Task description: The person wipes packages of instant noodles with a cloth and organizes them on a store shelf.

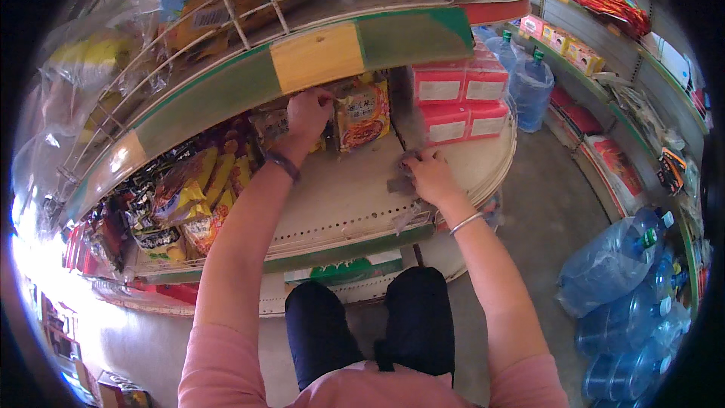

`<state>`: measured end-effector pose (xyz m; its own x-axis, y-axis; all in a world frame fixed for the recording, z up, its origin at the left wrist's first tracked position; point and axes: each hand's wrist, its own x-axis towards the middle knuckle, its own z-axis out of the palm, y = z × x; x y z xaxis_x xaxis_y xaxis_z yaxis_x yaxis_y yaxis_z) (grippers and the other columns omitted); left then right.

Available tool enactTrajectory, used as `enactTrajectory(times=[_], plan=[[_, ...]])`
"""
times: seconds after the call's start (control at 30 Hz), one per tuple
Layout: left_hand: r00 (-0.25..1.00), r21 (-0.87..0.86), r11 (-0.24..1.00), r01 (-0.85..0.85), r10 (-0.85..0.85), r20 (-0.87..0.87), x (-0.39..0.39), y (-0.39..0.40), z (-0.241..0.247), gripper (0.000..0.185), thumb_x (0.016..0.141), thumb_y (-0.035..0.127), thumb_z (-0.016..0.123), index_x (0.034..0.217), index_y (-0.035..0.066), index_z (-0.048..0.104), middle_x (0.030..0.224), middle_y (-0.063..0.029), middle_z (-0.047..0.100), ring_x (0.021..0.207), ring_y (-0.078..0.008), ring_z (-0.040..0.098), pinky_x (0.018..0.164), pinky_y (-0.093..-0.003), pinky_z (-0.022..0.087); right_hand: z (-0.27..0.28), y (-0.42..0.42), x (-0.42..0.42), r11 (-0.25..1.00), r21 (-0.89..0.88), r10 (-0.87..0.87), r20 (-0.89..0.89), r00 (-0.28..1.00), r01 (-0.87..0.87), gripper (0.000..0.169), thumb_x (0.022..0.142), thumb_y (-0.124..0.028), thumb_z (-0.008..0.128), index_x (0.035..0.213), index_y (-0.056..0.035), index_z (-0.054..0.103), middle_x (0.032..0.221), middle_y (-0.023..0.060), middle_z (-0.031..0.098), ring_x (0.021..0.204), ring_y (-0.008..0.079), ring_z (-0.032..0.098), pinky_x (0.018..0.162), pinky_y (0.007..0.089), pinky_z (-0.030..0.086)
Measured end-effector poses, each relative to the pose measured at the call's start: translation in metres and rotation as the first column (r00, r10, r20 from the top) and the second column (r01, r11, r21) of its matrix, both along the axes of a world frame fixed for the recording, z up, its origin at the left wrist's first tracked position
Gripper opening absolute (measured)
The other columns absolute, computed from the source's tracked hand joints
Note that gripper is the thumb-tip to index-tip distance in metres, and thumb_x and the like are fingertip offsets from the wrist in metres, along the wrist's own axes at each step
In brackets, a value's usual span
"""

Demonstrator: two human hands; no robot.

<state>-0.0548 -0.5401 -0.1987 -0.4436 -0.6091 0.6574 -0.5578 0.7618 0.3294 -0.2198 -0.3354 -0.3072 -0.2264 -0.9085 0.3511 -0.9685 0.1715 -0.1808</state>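
My left hand [310, 116] reaches under the upper shelf, among upright food packets at the back of the middle shelf [351, 187]. A yellow and red food packet [362, 116] stands just right of its fingers; a duller packet [272, 127] is partly behind the wrist. Whether the fingers grip a packet is hidden. My right hand [431, 175] holds a dark, crumpled cloth [403, 178] against the right part of the same shelf, in front of stacked pink boxes [460, 105].
The upper shelf's green and yellow edge [317, 55] overhangs my left hand. Snack packets [192, 192] fill the shelf's left part. A wire rail [416, 218] runs along its front. Large blue water bottles [612, 317] lie on the floor at right, beside wall shelving [623, 102].
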Motion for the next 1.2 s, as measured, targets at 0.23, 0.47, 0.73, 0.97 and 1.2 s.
enactTrajectory(times=[0.23, 0.47, 0.73, 0.97, 1.2], plan=[[0.832, 0.137, 0.947, 0.292, -0.181, -0.524, 0.058, 0.042, -0.011, 0.015, 0.070, 0.002, 0.056, 0.084, 0.004, 0.063, 0.078, -0.0085, 0.061, 0.070, -0.0177, 0.058, 0.065, -0.0289, 0.046, 0.019, 0.001, 0.009, 0.998, -0.007, 0.066, 0.188, 0.980, -0.066, 0.038, 0.071, -0.005, 0.054, 0.109, -0.0079, 0.055, 0.111, 0.0203, 0.051, 0.100, 0.0378, 0.050, 0.086, 0.0441, 0.043], [0.733, 0.224, 0.954, 0.199, 0.007, -0.680, 0.103, 0.062, -0.047, 0.015, 0.073, 0.004, 0.058, 0.086, 0.000, 0.061, 0.085, -0.0092, 0.057, 0.075, -0.0147, 0.054, 0.067, -0.0252, 0.044, 0.011, -0.004, -0.012, 0.930, -0.365, 0.188, 0.382, 0.905, -0.040, 0.040, 0.071, -0.009, 0.058, 0.110, -0.0029, 0.053, 0.099, 0.0224, 0.057, 0.097, 0.0365, 0.053, 0.085, 0.0405, 0.043], [0.804, 0.299, 0.936, 0.188, 0.028, -0.594, 0.120, 0.073, -0.043, 0.015, 0.081, 0.013, 0.058, 0.089, 0.001, 0.058, 0.071, -0.0084, 0.059, 0.064, -0.0155, 0.055, 0.061, -0.0252, 0.043, 0.032, 0.003, -0.023, 0.807, -0.437, 0.530, 0.832, -0.163, 0.396, 0.032, 0.080, -0.018, 0.054, 0.109, -0.0043, 0.054, 0.108, 0.0118, 0.058, 0.098, 0.0258, 0.055, 0.084, 0.0379, 0.044], [0.904, -0.014, 1.000, 0.001, -0.007, -0.428, 0.142, 0.107, 0.021, 0.014, 0.084, 0.018, 0.055, 0.084, 0.003, 0.058, 0.065, -0.0135, 0.057, 0.056, -0.0251, 0.055, 0.054, -0.0298, 0.043, 0.084, 0.026, 0.016, 0.759, -0.554, 0.648, 0.594, -0.477, 0.341, 0.036, 0.083, -0.021, 0.050, 0.115, -0.0052, 0.051, 0.107, 0.0095, 0.058, 0.098, 0.0222, 0.055, 0.085, 0.0352, 0.045], [0.915, -0.135, 0.986, 0.094, -0.139, -0.380, 0.135, 0.146, 0.053, 0.010, 0.081, 0.016, 0.057, 0.084, 0.006, 0.061, 0.062, -0.0144, 0.056, 0.053, -0.0270, 0.056, 0.051, -0.0310, 0.044, 0.163, 0.034, 0.150, 0.594, -0.759, 0.445, 0.033, 0.895, -0.267, 0.057, 0.072, -0.010, 0.060, 0.125, -0.0023, 0.039, 0.113, 0.0167, 0.048, 0.102, 0.0344, 0.047, 0.089, 0.0401, 0.039]])
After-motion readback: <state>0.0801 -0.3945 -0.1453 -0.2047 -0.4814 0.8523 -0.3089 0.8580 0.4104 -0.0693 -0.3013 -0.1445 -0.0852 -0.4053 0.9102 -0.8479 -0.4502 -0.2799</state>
